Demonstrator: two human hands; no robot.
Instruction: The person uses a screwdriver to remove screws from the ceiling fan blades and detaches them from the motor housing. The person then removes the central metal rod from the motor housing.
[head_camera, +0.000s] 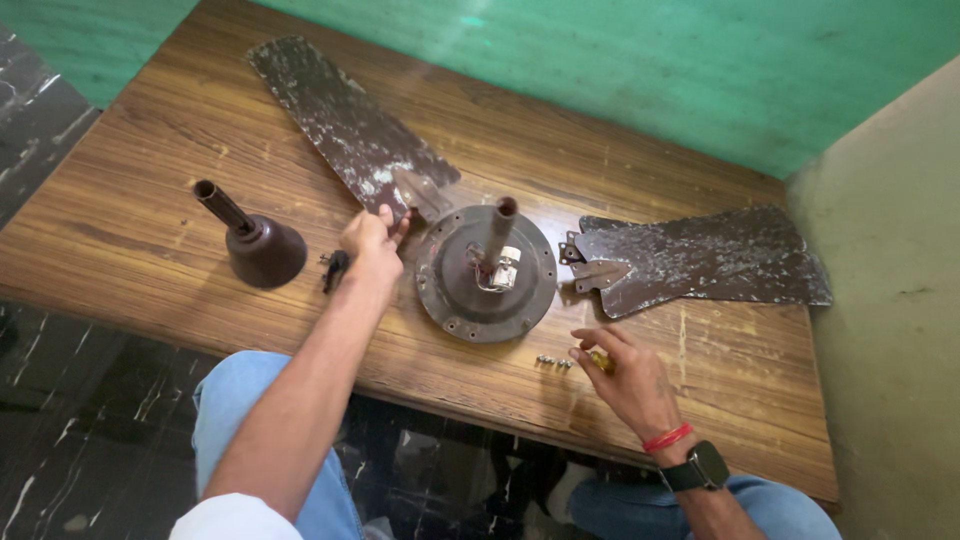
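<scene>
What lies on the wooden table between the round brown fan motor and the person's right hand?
Small metal screws lie there, between the round brown fan motor and the right hand, in the head view.

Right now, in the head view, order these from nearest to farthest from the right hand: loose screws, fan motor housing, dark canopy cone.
From the right hand:
1. Loose screws, just left of its fingertips.
2. Fan motor housing, at table centre.
3. Dark canopy cone, far left, beyond the left hand.
</scene>
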